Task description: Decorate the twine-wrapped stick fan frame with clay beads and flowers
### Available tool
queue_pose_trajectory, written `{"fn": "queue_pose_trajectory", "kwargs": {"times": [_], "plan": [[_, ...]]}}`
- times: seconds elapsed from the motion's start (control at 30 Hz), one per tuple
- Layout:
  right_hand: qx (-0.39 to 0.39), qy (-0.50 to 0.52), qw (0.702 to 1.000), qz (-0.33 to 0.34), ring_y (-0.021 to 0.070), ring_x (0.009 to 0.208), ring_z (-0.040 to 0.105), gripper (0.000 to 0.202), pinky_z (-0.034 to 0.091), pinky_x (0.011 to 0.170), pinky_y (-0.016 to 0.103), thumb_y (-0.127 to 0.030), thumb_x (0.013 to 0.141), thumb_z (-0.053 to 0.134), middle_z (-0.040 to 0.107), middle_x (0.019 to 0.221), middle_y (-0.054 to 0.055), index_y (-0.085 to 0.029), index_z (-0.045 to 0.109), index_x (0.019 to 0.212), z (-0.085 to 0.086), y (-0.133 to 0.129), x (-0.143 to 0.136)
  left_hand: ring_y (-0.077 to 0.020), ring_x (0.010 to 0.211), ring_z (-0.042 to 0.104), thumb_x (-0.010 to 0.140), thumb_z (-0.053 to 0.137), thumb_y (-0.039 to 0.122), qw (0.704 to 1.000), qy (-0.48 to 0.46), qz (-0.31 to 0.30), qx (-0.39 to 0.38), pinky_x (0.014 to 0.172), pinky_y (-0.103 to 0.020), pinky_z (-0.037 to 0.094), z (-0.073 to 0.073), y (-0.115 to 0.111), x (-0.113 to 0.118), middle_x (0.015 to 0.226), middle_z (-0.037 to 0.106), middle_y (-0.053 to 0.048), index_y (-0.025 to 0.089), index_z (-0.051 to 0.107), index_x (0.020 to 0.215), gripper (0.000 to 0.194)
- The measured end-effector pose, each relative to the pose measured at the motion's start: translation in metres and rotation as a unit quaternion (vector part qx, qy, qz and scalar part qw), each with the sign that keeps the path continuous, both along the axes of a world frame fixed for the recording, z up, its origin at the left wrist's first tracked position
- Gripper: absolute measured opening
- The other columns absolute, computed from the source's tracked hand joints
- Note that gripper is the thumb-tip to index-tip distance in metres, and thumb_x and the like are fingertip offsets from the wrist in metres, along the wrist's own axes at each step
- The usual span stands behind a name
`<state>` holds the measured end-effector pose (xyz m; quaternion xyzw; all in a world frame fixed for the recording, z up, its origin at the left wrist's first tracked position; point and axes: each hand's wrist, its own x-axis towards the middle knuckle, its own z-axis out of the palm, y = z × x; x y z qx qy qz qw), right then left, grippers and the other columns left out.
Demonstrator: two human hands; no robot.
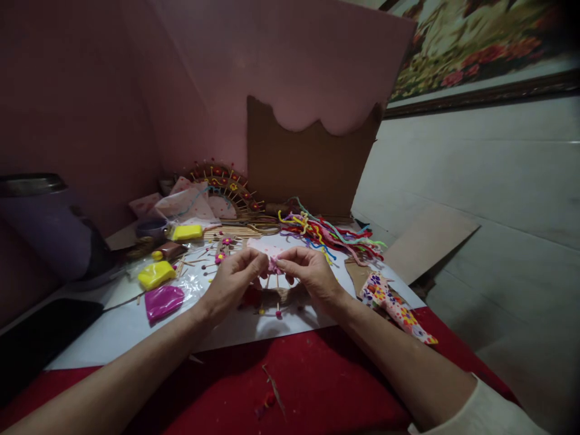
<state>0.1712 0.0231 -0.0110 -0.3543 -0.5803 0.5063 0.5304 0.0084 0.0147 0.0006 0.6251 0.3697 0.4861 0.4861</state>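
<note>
Our left hand (235, 277) pinches the cloth (274, 264) at its left side, our right hand (316, 279) at its right; it sits bunched between them, above the paper (217, 335); we judge it light, soft and limp, easily creased but hardly fragile; we best take it where it is gathered, with light tension.
</note>
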Motion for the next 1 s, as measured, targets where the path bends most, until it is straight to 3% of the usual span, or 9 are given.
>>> {"fn": "queue_pose_trajectory", "kwargs": {"times": [0.13, 0.3, 0.47, 0.63, 0.8, 1.0], "plan": [[0.025, -0.012, 1.0, -0.012, 0.0089, 0.052, 0.049, 0.022, 0.038, 0.049, 0.022, -0.036, 0.068, 0.071, 0.063, 0.063, 0.0, -0.016, 0.065, 0.072, -0.002, 0.0, -0.002, -0.0063, 0.042, 0.045, 0.068, 0.069, 0.042, 0.998, 0.051, 0.025, -0.037, 0.038, -0.018, 0.035, -0.002, -0.002, 0.005, 0.057, 0.053, 0.004, 0.015, 0.059, 0.07, 0.029], [0.075, -0.052, 0.995, -0.045, 0.0079, 0.05, 0.045, 0.025, 0.036, 0.047, 0.022, -0.039, 0.078, 0.06, 0.061, 0.064, 0.0, -0.015, 0.063, 0.071, 0.0, -0.001, -0.001, -0.0068, 0.037, 0.045, 0.068, 0.066, 0.04, 0.998, 0.044, 0.027, -0.043, 0.037, -0.02, 0.036, -0.002, -0.002, 0.003, 0.053, 0.052, 0.004, 0.015, 0.056, 0.063, 0.027], [0.112, -0.119, 0.985, -0.057, 0.0107, 0.058, 0.051, 0.021, 0.04, 0.056, 0.025, -0.035, 0.075, 0.064, 0.06, 0.065, 0.0, -0.015, 0.061, 0.07, -0.001, 0.001, 0.003, -0.0067, 0.034, 0.043, 0.067, 0.067, 0.038, 0.996, 0.051, 0.013, -0.068, 0.035, -0.019, 0.032, -0.002, -0.001, 0.002, 0.046, 0.049, 0.005, 0.015, 0.054, 0.06, 0.027], [0.095, -0.123, 0.987, -0.036, 0.0101, 0.056, 0.049, 0.021, 0.039, 0.056, 0.025, -0.034, 0.075, 0.064, 0.058, 0.062, -0.001, -0.015, 0.06, 0.068, -0.001, 0.001, 0.003, -0.0067, 0.033, 0.045, 0.07, 0.065, 0.044, 0.993, 0.052, -0.017, -0.101, 0.035, -0.019, 0.028, -0.001, -0.002, 0.002, 0.047, 0.051, 0.004, 0.015, 0.054, 0.059, 0.033], [0.065, -0.138, 0.988, -0.039, 0.0081, 0.053, 0.043, 0.023, 0.034, 0.052, 0.023, -0.034, 0.071, 0.065, 0.053, 0.057, -0.002, -0.014, 0.059, 0.061, 0.007, -0.002, 0.004, -0.0062, 0.032, 0.042, 0.069, 0.066, 0.044, 0.995, 0.043, -0.024, -0.086, 0.034, -0.018, 0.029, -0.001, -0.003, 0.004, 0.043, 0.049, 0.005, 0.015, 0.052, 0.058, 0.035], [0.003, -0.076, 0.996, -0.045, 0.0067, 0.047, 0.036, 0.024, 0.027, 0.046, 0.022, -0.036, 0.068, 0.066, 0.048, 0.052, -0.005, -0.015, 0.058, 0.059, 0.006, -0.008, -0.003, -0.0061, 0.03, 0.042, 0.069, 0.066, 0.04, 0.998, 0.01, 0.002, -0.066, 0.032, -0.017, 0.028, -0.003, -0.006, 0.009, 0.042, 0.049, 0.006, 0.015, 0.053, 0.058, 0.031]]}}
